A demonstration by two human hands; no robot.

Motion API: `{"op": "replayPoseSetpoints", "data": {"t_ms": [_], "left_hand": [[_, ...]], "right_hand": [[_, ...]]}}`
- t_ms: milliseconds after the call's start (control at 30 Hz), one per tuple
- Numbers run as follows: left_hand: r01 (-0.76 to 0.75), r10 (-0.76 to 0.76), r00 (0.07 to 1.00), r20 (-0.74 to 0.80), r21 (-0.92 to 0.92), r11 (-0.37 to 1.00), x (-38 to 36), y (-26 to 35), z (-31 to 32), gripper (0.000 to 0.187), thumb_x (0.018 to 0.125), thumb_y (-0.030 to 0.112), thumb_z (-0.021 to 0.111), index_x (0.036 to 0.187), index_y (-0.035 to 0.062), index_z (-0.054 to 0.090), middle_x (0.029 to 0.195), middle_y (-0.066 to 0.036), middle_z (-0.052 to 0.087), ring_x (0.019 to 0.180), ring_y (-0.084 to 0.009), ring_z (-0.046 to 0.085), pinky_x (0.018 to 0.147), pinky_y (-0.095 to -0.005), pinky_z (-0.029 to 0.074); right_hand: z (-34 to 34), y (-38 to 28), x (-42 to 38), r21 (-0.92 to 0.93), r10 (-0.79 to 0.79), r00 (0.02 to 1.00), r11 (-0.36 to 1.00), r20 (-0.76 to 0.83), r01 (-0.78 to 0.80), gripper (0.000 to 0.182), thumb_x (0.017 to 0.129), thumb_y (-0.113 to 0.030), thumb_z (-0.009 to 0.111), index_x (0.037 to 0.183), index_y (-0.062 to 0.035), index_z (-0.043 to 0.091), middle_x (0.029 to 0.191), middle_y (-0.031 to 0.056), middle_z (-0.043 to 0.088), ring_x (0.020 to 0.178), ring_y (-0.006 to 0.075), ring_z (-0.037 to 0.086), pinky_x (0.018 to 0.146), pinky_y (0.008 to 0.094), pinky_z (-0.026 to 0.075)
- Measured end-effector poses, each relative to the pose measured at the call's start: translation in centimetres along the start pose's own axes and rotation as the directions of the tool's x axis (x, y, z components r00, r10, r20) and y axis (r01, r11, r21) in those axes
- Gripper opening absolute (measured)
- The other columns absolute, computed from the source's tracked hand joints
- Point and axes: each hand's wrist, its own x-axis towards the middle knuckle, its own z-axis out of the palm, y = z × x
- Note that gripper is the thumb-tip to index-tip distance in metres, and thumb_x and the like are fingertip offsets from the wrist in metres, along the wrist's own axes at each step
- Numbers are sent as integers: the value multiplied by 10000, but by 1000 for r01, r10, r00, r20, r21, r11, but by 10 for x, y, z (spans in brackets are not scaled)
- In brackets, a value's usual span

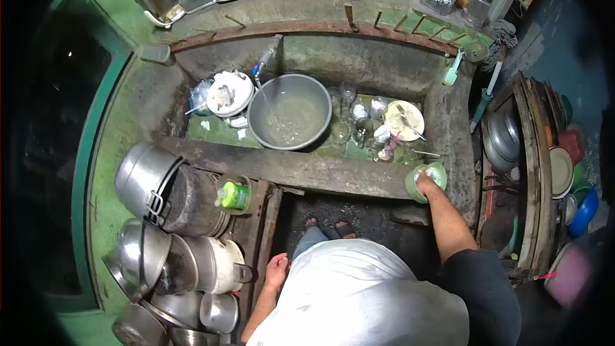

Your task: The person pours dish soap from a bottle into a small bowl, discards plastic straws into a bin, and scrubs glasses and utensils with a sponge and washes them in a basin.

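My right hand reaches down into a small light-green bowl on the right end of the sink's front ledge. Something white and foamy shows in the bowl around the hand, and my fingertips are hidden there. Near my left side, by the wooden edge of the pot shelf, my left hand hangs with its fingers loosely bent and nothing visible in them. Several glasses stand in the sink behind the bowl. Beside them lies a cream plate with cutlery and scraps on it.
A large grey basin of water sits under the tap. Stacked white dishes are left of it. Metal pots and a green soap bottle are at my left. A wooden rack stands right; pegs line the back wall.
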Motion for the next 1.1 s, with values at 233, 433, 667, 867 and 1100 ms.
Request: {"op": "replayPoseSetpoints", "data": {"t_ms": [233, 433, 667, 867, 1100], "left_hand": [[-52, 42, 992, 118, 83, 995, 38, 36, -54, 314, 973, 173, 580, 1240, 8, 578, 1003, -49, 662, 831, -115, 605, 758, -257, 508], [19, -8, 981, 193, -53, 998, 72, 70, -63, 303, 985, 188, 564, 1257, 53, 567, 1013, -20, 667, 830, -91, 613, 713, -233, 496], [-459, 388, 855, 345, 154, 875, 130, 191, 39, 273, 976, 189, 582, 1198, 34, 619, 921, -14, 677, 812, -81, 598, 737, -239, 498], [-658, 407, 725, 556, 386, 646, 245, 262, 183, 421, 911, 247, 655, 1281, 67, 568, 1126, -171, 652, 1028, -264, 627, 919, -355, 484], [-551, 269, 834, 481, 732, 401, 371, 263, 285, 689, 773, 283, 742, 1380, 110, 467, 1353, -239, 503, 1284, -392, 457, 1093, -414, 381]], "right_hand": [[-82, -48, -81, 228, 107, 984, 964, 141, -137, 611, 857, -379, 623, 1284, 46, 523, 1228, 301, 580, 1145, 345, 603, 916, 421, 505], [8, 5, -10, 195, -64, 988, 977, -143, 91, 638, 858, -277, 629, 1357, 67, 430, 1273, 257, 576, 1234, 385, 528, 1004, 445, 446], [17, 8, -35, 248, 29, 945, 967, -327, 57, 522, 825, -217, 625, 1252, 68, 526, 1126, 280, 629, 1119, 411, 588, 956, 475, 466], [4, 9, -14, -107, -224, 974, 970, -43, 218, 422, 852, -280, 608, 1151, 16, 641, 1118, 236, 653, 1058, 408, 609, 973, 471, 446], [114, 71, 14, -508, -629, 613, 768, -478, 391, 366, 819, -272, 604, 1071, -17, 673, 1113, 200, 661, 993, 350, 637, 897, 460, 482]]}}
